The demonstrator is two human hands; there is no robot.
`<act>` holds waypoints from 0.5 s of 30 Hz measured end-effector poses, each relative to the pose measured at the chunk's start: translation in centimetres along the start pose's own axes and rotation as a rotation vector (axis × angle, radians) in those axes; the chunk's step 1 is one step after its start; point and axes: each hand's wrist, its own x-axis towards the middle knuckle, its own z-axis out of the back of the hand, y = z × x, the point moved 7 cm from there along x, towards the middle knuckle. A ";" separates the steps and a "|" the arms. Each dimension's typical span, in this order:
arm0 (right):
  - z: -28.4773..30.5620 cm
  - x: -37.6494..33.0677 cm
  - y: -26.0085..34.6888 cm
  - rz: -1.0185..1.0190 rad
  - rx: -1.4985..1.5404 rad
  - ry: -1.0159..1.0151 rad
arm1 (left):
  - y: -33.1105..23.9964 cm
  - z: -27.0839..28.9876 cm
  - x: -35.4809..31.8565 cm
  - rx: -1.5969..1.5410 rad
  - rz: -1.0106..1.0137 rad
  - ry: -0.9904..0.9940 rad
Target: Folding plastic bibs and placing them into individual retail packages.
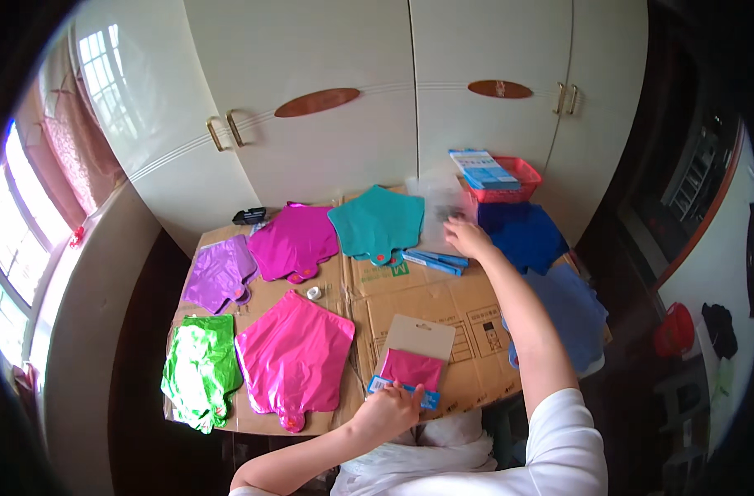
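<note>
Near the front edge of the table, my left hand (pixel 391 411) is closed on the lower end of a beige backing card (pixel 420 333). A folded pink foil balloon (pixel 412 369) lies on the card, and a blue printed strip (pixel 429 400) crosses its bottom, partly under my fingers. My right arm stretches to the far side, where my right hand (pixel 466 237) has its fingertips together on a stack of clear plastic bags (pixel 437 217). Exactly how many bags it grips cannot be made out. Blue printed strips (pixel 435 263) lie just left of that hand.
Flat foil balloons lie around: purple (pixel 220 274), magenta (pixel 294 241), teal (pixel 378 219), green (pixel 199 360), pink (pixel 296 351), dark blue (pixel 521 236), light blue (pixel 559 310). A red basket (pixel 521 183) bears blue packets (pixel 483 169). A small white roll (pixel 314 293) and black object (pixel 248 217) sit on the cardboard (pixel 393 289).
</note>
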 end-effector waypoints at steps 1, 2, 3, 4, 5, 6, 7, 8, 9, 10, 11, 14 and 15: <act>-0.4 0.4 0.7 -0.056 0.070 0.041 | 0.3 -0.1 -0.2 -0.046 0.006 0.003; -0.6 0.6 1.1 -0.113 0.137 0.083 | 0.6 -0.2 -0.5 -0.093 0.010 0.003; -0.9 0.1 0.9 -0.186 0.194 0.131 | 0.4 -0.2 -0.5 -0.150 0.000 -0.003; -0.9 0.1 0.8 -0.210 0.220 0.039 | 0.5 -0.3 -0.5 -0.151 0.009 -0.013; -1.0 0.2 0.9 -0.205 0.227 0.031 | 0.7 -0.4 -0.6 -0.152 0.018 -0.024; -0.7 0.4 1.0 -0.204 0.231 0.021 | 0.8 -0.2 -0.6 -0.153 0.020 -0.037; -0.4 0.4 1.0 -0.204 0.234 0.009 | 0.8 -0.2 -0.5 -0.151 0.000 -0.020; 0.1 0.2 0.6 -0.258 0.265 -0.001 | 0.8 0.1 -0.3 -0.148 -0.021 -0.004; 0.6 0.3 0.6 -0.302 0.301 -0.010 | 0.9 0.3 -0.3 -0.143 -0.034 0.015; 1.2 0.3 0.6 -0.348 0.336 -0.020 | 0.9 0.3 -0.3 -0.138 -0.034 0.005; 2.3 0.5 0.8 -0.347 0.358 -0.061 | 1.0 0.3 -0.3 -0.134 -0.035 -0.005; 6.1 0.0 3.2 -0.255 0.426 -0.195 | 1.3 0.7 -0.5 -0.175 0.014 -0.057; 7.4 -0.6 5.1 -0.181 0.405 -0.193 | 1.6 1.0 -0.5 -0.196 0.041 -0.076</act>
